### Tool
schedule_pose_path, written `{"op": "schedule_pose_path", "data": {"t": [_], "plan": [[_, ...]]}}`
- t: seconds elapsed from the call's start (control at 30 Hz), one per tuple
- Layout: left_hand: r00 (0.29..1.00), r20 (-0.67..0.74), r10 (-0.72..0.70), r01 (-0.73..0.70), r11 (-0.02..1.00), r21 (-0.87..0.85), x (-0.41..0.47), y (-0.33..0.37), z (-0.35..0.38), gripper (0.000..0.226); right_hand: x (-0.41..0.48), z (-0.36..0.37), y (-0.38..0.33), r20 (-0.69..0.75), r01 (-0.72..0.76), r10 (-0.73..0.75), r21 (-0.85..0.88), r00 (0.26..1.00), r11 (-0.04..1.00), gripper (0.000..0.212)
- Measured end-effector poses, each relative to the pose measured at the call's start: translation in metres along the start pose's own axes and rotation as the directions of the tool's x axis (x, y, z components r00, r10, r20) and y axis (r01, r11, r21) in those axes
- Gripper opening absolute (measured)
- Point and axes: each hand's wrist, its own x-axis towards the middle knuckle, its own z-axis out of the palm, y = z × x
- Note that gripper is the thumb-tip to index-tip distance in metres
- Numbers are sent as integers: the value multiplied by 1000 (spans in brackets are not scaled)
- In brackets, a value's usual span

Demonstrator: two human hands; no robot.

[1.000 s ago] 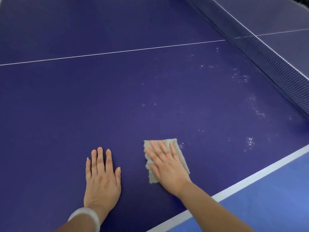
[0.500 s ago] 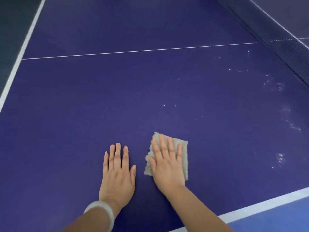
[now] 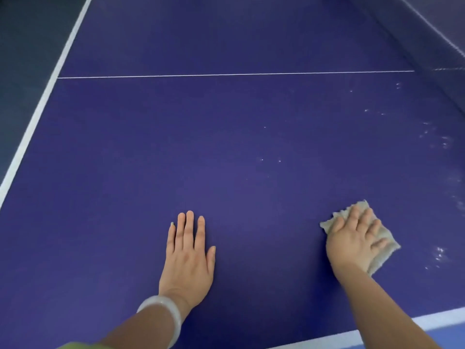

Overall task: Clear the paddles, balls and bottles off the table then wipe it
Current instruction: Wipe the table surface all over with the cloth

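Observation:
The dark blue table-tennis table point(image 3: 226, 147) fills the view, with no paddles, balls or bottles on it. My right hand point(image 3: 354, 238) presses flat on a beige cloth point(image 3: 382, 238) near the front right of the table, fingers spread and straight. My left hand point(image 3: 188, 255) rests flat on the bare surface to the left of it, fingers together, a white bangle on the wrist. Wet shiny streaks point(image 3: 440, 255) lie just right of the cloth and further back along the right side.
The net point(image 3: 432, 39) runs along the far right. A thin white centre line point(image 3: 226, 74) crosses the table. White edge lines mark the left side point(image 3: 37, 114) and the near edge point(image 3: 440, 318), with blue floor beyond the near edge.
My right hand has slid the cloth to the right, away from my left hand. The view has swung left, so the table's left edge now shows. My left hand stays flat.

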Motion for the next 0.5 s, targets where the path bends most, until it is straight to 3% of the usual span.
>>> {"op": "schedule_pose_path", "data": {"t": [0.07, 0.13, 0.23, 0.33, 0.37, 0.4, 0.47, 0.5], "plan": [[1000, -1, 2, -2, 1000, 0, 0, 1, -2, 66, -39, 16, -31, -20, 105, -105, -27, 994, 994, 59], [1000, 4, 8, -8, 1000, 3, 1, 1, -3, 66, -78, 36, -66, -9, 378, -381, -107, 925, 920, 58], [1000, 2, 15, -15, 1000, 22, 0, 1, -5, 66, -103, 55, -97, 101, 724, -719, -167, 688, 669, 60], [1000, 0, 8, -8, 1000, 10, 2, 2, -6, 66, -72, 41, -88, 178, 865, -849, -174, 497, 470, 58], [1000, -2, 5, -5, 1000, 5, 1, 2, -4, 67, -54, 37, -75, 178, 858, -843, -192, 507, 475, 57], [1000, 1, 3, -3, 1000, 2, 1, 2, -3, 67, -35, 32, -58, 161, 808, -794, -199, 586, 555, 56], [1000, 11, 3, -3, 1000, -4, 0, 2, -3, 67, -4, 17, -20, 99, 550, -541, -143, 835, 823, 57], [1000, 15, 3, -3, 1000, -5, 0, 2, -3, 67, 2, 10, -3, 80, 390, -384, -92, 920, 916, 58]]}}
